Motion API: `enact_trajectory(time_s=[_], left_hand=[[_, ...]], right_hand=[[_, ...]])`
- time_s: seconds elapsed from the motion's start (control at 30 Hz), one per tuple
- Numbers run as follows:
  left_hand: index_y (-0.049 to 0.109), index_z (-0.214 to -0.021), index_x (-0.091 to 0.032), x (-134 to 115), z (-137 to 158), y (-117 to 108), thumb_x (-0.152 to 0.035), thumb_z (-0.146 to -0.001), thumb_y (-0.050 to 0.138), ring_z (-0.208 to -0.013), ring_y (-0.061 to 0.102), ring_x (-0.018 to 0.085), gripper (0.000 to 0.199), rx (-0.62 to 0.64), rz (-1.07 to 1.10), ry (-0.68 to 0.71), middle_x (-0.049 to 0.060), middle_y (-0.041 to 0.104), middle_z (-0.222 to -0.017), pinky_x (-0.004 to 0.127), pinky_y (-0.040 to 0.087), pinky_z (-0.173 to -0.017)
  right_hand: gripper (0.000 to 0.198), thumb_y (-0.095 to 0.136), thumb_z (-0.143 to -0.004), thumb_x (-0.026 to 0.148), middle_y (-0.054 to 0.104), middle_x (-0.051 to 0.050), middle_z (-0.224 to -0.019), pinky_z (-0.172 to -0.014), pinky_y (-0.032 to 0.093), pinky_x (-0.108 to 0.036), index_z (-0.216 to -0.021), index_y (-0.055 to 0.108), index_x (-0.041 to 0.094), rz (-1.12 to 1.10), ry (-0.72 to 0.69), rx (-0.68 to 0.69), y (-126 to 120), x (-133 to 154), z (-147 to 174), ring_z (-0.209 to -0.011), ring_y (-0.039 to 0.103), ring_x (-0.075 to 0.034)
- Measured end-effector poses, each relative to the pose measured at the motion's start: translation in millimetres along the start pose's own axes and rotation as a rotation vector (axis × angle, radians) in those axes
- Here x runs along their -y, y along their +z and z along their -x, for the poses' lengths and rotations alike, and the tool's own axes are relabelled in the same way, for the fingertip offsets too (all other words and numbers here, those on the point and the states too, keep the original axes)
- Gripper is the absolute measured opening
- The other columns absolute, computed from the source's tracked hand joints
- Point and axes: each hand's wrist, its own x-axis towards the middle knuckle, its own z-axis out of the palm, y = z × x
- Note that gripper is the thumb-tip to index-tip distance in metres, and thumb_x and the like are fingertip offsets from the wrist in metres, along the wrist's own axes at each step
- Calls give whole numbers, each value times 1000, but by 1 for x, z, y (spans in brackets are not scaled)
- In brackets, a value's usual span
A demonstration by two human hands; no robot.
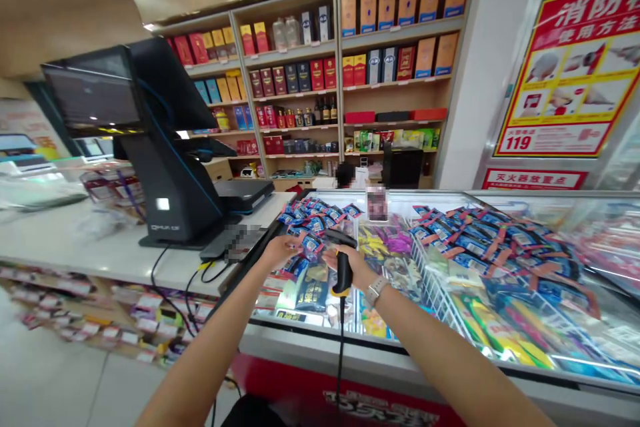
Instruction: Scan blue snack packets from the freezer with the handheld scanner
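My right hand [356,265] is wrapped round the handle of a black and yellow barcode scanner [343,272]. Its head points left, and its cable hangs down in front of the freezer. My left hand [281,251] pinches the edge of a small blue and pink packet [312,242] just left of the scanner head. Behind it, a pile of similar blue packets [320,212] lies on the freezer's glass top. A second heap of these packets [480,237] spreads over the glass to the right.
A chest freezer [320,335] with bagged goods in wire baskets stands before me. On the counter [113,247] at left are a checkout terminal [170,167] and a keypad-like device. Shelves of boxed goods [295,80] line the back. A person's head [345,175] shows behind the freezer.
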Motion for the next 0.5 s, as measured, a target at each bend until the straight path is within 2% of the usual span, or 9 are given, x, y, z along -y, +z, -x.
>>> enact_trajectory(time_s=[0.1, 0.17, 0.23, 0.33, 0.43, 0.5], left_hand=[[70, -58, -21, 15, 13, -11, -26, -36, 88, -51, 62, 21, 29, 34, -84, -33, 2, 66, -54, 28, 48, -58], [60, -43, -22, 19, 17, -12, -28, -36, 88, -40, 52, 16, 30, 82, -179, -64, -2, 54, -40, 27, 45, -55], [51, -38, -22, 20, 19, -8, -30, -41, 87, -38, 48, 15, 37, 121, -224, -80, -4, 45, -35, 27, 44, -55], [61, -55, -23, 16, 20, 6, -24, -39, 87, -50, 57, 18, 31, 34, -96, -76, -5, 54, -45, 27, 47, -61], [70, -80, -24, 3, 18, 29, -16, -37, 86, -73, 66, 23, 47, 7, 87, 8, -1, 68, -70, 29, 50, -76], [73, -81, -23, -8, 13, 48, -14, -37, 86, -80, 67, 23, 47, 2, 223, 15, 1, 70, -78, 31, 51, -81]], right_hand=[[9, 66, -81, 19, 71, -12, -74, -66, 59, -25, -81, 62, 12, 74, 106, 0, 16, -24, -8, -66, 72, -18], [8, 66, -80, 21, 69, -9, -70, -64, 58, -25, -79, 62, 13, 118, 137, -20, 22, -34, -10, -63, 70, -17], [8, 64, -80, 21, 67, -7, -66, -62, 57, -25, -76, 62, 14, 151, 131, -30, 25, -39, -8, -61, 68, -15], [10, 65, -77, 23, 64, -3, -61, -62, 55, -25, -71, 62, 15, 173, 71, 15, 24, -36, -2, -57, 64, -13], [14, 70, -70, 28, 64, -1, -62, -63, 54, -26, -70, 61, 17, 170, -60, 99, 19, -22, 6, -59, 63, -14], [13, 71, -68, 27, 68, -3, -68, -68, 54, -25, -73, 63, 18, 137, -150, 101, 13, -8, 11, -68, 66, -16]])
